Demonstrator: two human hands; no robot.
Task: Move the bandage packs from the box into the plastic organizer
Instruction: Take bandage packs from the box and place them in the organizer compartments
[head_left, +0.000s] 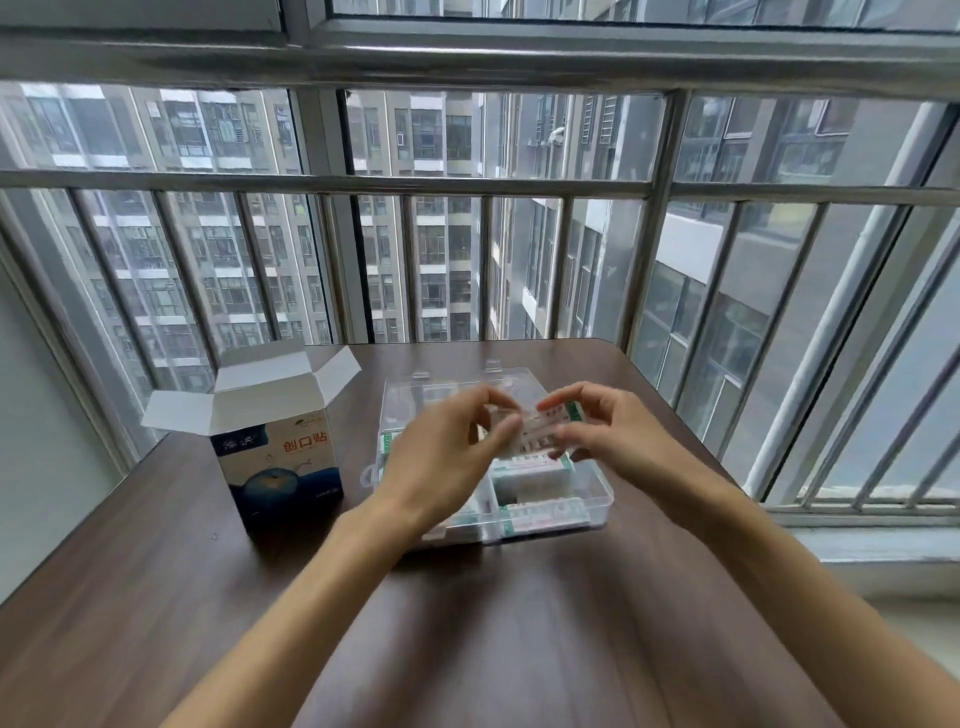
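Surroundings: box (278, 449) with flaps open stands left of organizer (597, 499) on table (467, 623); window bars (483, 270) behind.
Pack (540, 431): long axis left-right, above organizer.
Fingers: left hand (447, 462) and right hand (597, 426) pinch the pack's ends.

A white and blue cardboard box (280, 457) is standing upright at the left with its top flaps open. Just right of it a clear plastic organizer (597, 499) is lying open, white and green bandage packs (540, 512) sitting in its near compartments. One blurred pack (540, 428) is hovering above it.
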